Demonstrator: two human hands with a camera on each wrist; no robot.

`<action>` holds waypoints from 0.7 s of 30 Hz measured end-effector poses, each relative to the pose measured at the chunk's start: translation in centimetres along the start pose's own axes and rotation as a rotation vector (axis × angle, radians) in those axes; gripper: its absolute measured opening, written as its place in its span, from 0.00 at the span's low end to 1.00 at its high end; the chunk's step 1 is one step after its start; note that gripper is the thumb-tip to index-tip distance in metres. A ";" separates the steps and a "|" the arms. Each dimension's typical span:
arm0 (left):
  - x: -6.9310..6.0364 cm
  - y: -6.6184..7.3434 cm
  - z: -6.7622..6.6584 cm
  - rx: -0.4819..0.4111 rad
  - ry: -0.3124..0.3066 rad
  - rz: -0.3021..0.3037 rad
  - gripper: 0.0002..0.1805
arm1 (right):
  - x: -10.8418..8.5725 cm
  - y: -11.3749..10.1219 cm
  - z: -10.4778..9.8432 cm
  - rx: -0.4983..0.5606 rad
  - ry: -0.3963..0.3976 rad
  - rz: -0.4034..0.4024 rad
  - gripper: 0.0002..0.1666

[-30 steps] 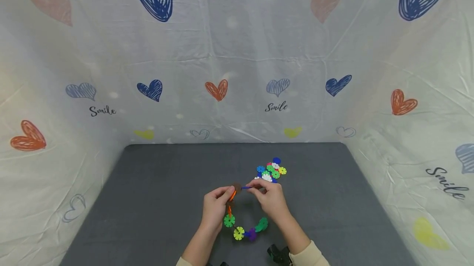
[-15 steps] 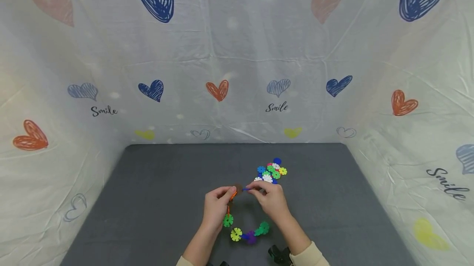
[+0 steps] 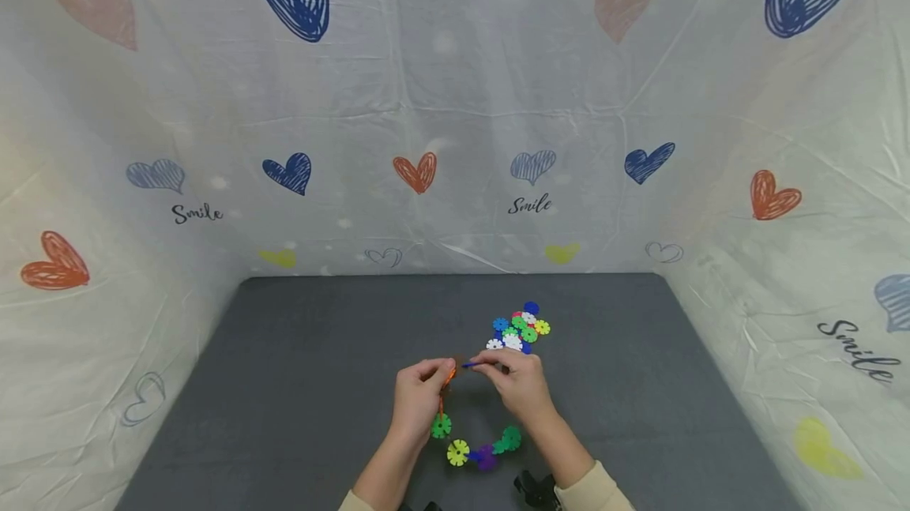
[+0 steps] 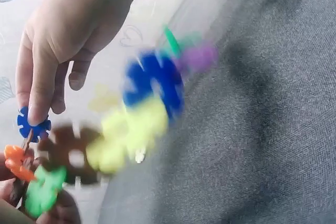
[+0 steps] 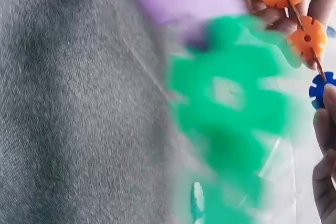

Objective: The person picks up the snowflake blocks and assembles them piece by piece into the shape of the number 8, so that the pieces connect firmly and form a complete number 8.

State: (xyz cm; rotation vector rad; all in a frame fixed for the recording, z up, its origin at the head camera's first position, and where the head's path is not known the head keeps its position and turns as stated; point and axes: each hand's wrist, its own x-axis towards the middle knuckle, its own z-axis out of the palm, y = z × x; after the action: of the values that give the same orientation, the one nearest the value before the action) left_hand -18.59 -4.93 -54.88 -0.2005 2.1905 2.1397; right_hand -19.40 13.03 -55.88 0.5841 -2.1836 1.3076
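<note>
My left hand (image 3: 417,399) pinches the orange and brown end of a chain of notched plastic discs. Between the thumb and finger of my right hand (image 3: 524,383) is a blue notched disc (image 4: 34,124), its edge against a brown disc (image 5: 321,66) at the chain's end. Orange discs (image 5: 307,38) sit beside that brown one. From there the chain hangs in a curve through a green disc (image 3: 441,425), a yellow disc (image 3: 458,453), a purple disc (image 3: 486,458) and dark green discs (image 3: 510,439). Hanging discs are blurred in both wrist views.
Beyond my right hand lies a pile of loose discs (image 3: 528,333) in white, green, blue and yellow on the dark grey table (image 3: 320,337). A white curtain (image 3: 455,100) printed with hearts surrounds the table's back and sides.
The hanging chain has swung, its dark green end shifting a little right and down. The brown disc at the pinched end has turned more edge-on. Both hands have barely moved.
</note>
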 end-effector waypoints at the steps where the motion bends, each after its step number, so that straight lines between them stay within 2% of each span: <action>1: 0.0 0.0 0.0 0.005 -0.017 0.000 0.13 | 0.0 0.0 -0.1 0.011 -0.008 0.025 0.07; 4: 0.0 -0.2 0.1 0.030 -0.087 -0.005 0.15 | 0.1 0.1 -0.5 0.023 -0.048 0.104 0.06; 7: -0.1 -0.4 0.1 0.075 -0.140 0.010 0.15 | 0.2 0.2 -1.0 0.020 -0.105 0.129 0.05; 10: -0.1 -0.5 0.0 0.106 -0.144 0.018 0.15 | 0.3 0.6 -1.6 0.028 -0.165 0.126 0.07; 12: 0.0 -0.5 -0.1 0.099 -0.130 -0.001 0.15 | 0.3 1.1 -2.3 0.025 -0.168 0.150 0.10; 14: 0.2 -0.6 -0.3 0.083 -0.107 -0.033 0.14 | 0.5 1.6 -3.1 0.019 -0.127 0.211 0.11; 17: 0.4 -0.6 -0.7 0.049 -0.074 -0.083 0.14 | 0.8 2.7 -4.4 -0.014 -0.015 0.336 0.10; 21: 0.6 -0.6 -1.3 -0.003 -0.063 -0.114 0.13 | 1.3 4.7 -5.7 -0.093 0.071 0.494 0.09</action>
State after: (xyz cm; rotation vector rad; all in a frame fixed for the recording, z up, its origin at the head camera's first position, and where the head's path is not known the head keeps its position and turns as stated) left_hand -19.00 -6.26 -55.57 -0.2482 2.0893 2.0606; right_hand -22.02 20.05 -55.89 -0.0489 -2.4014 1.4236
